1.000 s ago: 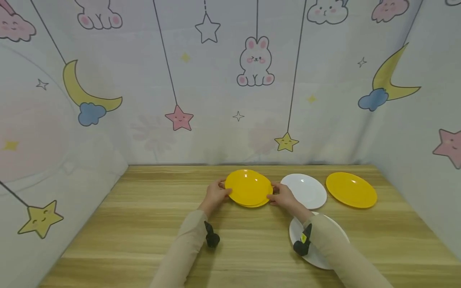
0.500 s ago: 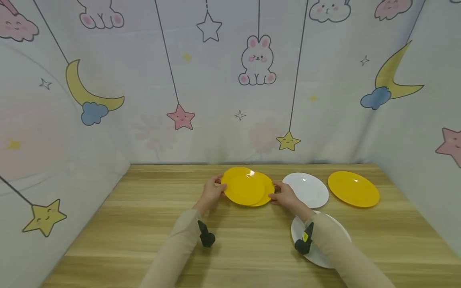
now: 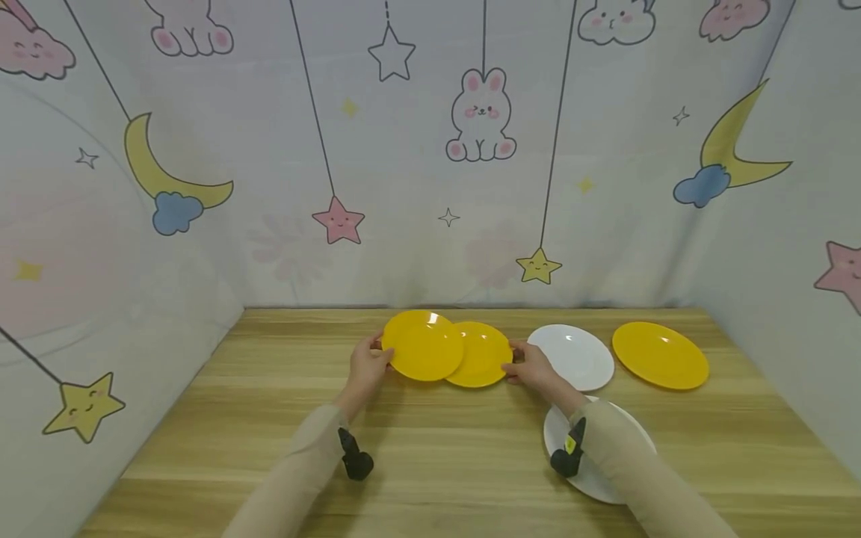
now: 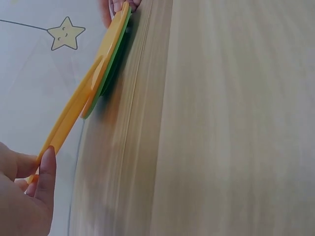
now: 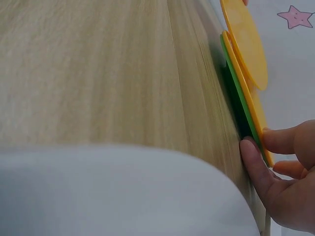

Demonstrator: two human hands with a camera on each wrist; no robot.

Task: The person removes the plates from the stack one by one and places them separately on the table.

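My left hand (image 3: 366, 368) pinches the left rim of a yellow plate (image 3: 422, 347), thumb on one face and fingers on the other. This plate is tilted and overlaps the left part of a second yellow plate (image 3: 489, 354). In both wrist views a green plate (image 5: 239, 93) lies directly beneath that second one; from the head it is hidden. At the right edge of this yellow-and-green pair, my right hand (image 3: 531, 365) grips both rims between thumb and fingers. The pair is held just over or on the wooden table; I cannot tell which.
To the right of the right hand lies a white plate (image 3: 572, 357), with another yellow plate (image 3: 661, 355) beyond it. A second white plate (image 3: 560, 430) lies nearer, partly under the right forearm. The wooden table (image 3: 471, 463) meets printed fabric walls at its back and sides.
My left hand has drawn the upper yellow plate leftward off the lower one, which now shows much more. The right hand with the lower plates has stayed nearly in place.
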